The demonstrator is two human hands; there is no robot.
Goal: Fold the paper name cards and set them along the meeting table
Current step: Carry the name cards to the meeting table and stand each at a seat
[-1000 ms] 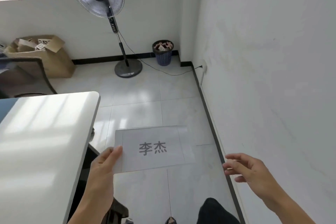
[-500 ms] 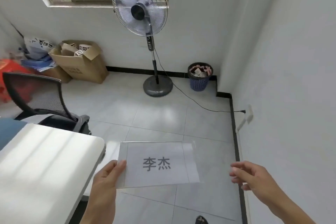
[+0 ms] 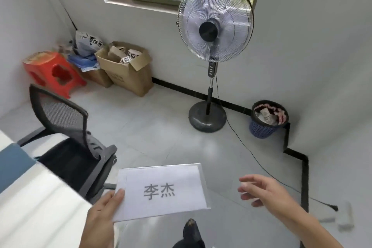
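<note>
A white paper name card (image 3: 161, 189) with two dark printed characters hangs in the air above the floor, low in the view. My left hand (image 3: 100, 221) grips its lower left corner, thumb on top. My right hand (image 3: 265, 193) hovers to the right of the card, fingers apart, holding nothing and not touching the card. The white meeting table (image 3: 34, 207) fills the lower left corner, just left of my left hand.
A black mesh office chair (image 3: 66, 137) stands against the table's end. A pedestal fan (image 3: 213, 26) with its cord, a blue waste basket (image 3: 267, 119), cardboard boxes (image 3: 128, 70) and a red stool (image 3: 52, 72) line the far wall. A wall rises at right.
The view has swung left and upward, bringing the window, chair and red stool into sight. The card stays in my left hand; my right hand stays open beside it.
</note>
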